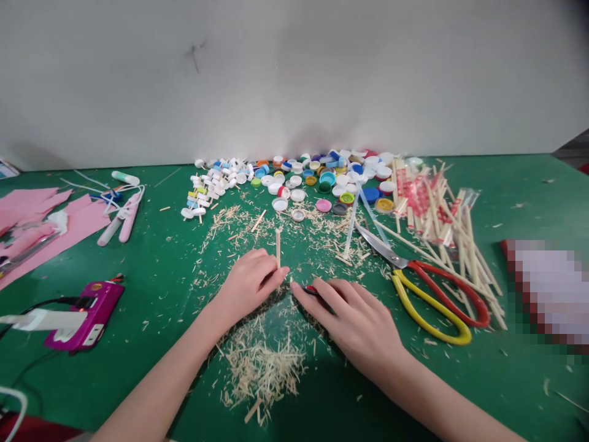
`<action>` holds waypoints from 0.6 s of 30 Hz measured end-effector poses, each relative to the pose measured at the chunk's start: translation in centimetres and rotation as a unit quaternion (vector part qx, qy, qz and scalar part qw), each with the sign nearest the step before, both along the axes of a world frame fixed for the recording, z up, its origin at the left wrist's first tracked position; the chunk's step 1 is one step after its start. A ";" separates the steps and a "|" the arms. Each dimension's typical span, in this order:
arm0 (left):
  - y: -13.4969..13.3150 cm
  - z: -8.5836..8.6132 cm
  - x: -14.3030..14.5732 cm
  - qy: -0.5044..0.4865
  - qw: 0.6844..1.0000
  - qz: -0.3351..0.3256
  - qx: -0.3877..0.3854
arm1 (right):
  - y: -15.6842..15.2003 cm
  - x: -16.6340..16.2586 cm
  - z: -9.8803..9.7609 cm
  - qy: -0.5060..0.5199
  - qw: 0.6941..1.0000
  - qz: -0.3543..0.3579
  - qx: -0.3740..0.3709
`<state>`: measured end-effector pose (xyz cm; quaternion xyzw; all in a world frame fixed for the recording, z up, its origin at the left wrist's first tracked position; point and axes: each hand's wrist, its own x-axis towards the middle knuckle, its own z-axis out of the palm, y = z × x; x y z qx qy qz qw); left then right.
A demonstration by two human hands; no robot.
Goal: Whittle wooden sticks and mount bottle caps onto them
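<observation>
A blurred block hides whatever lies at the worktop's right. The right hand covers most of a small dark tool; its kind cannot be told. The left edge cuts off the pink paper.

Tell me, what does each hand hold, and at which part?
The left hand pinches a thin wooden stick at its lower end. The right hand covers a small red-and-black object; grip unclear.

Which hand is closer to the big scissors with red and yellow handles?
Right. The right hand lies flat just left of the scissors, almost beside the yellow handle. The left hand is farther left, holding a wooden stick upright.
</observation>
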<state>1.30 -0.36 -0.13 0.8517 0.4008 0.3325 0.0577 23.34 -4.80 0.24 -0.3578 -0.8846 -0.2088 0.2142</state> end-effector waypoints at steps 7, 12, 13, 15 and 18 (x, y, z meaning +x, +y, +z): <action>-0.1 0.0 -0.1 -0.001 1.000 -0.026 -0.007 | 0.1 -0.5 -0.6 -0.017 0.999 0.019 -0.025; 0.0 0.0 -0.2 -0.017 0.999 -0.014 -0.025 | 0.2 -0.4 -0.2 0.000 1.000 0.018 0.008; 0.0 0.1 -0.2 -0.020 0.999 -0.011 -0.027 | 0.3 -0.3 -0.1 -0.003 1.000 0.019 0.011; 0.0 0.2 -0.2 -0.020 0.999 -0.012 -0.029 | 0.4 -0.2 -0.1 -0.008 1.000 0.021 0.014; 0.0 0.2 -0.3 -0.018 0.999 -0.016 -0.025 | 0.5 0.0 -0.2 0.000 0.999 0.018 0.027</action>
